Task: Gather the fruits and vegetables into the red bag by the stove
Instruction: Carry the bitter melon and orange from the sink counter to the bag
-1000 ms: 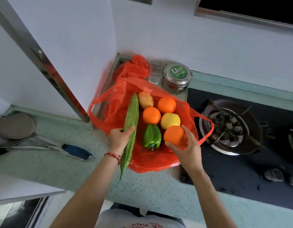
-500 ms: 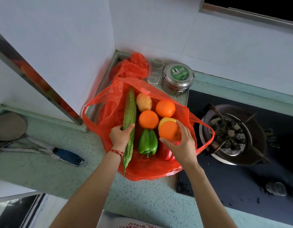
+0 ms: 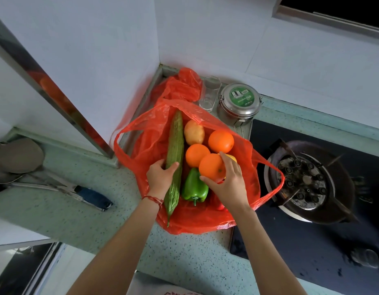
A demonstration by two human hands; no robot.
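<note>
Red bag (image 3: 141,143): thin, crinkled, glossy plastic, spread open on the speckled green counter (image 3: 56,211) just left of the stove (image 3: 307,182); one loop handle lies on the stove's edge.

Left hand (image 3: 160,177): fingers and thumb curled round the lower half of a long bitter gourd (image 3: 175,145), ridged and bumpy, matte green, tapering to a thin tip that reaches the bag's near edge. A red string bracelet (image 3: 153,199) sits on the wrist.

Right hand (image 3: 229,182): fingers spread and wrapped round an orange (image 3: 210,168), round with dimpled skin, held over the bag's contents.

Inside the bag: a smooth tan potato (image 3: 193,133), oval; two more oranges (image 3: 220,141), (image 3: 196,155), touching each other; a glossy, lobed green pepper (image 3: 193,187) with its stem toward the near side; a sliver of yellow fruit (image 3: 232,157), mostly hidden behind the right hand.

Behind the bag: a faceted clear glass (image 3: 209,93) and a round steel tin (image 3: 238,103) with a green label, side by side. On the counter at left, a metal utensil with a dark blue handle (image 3: 92,198).
</note>
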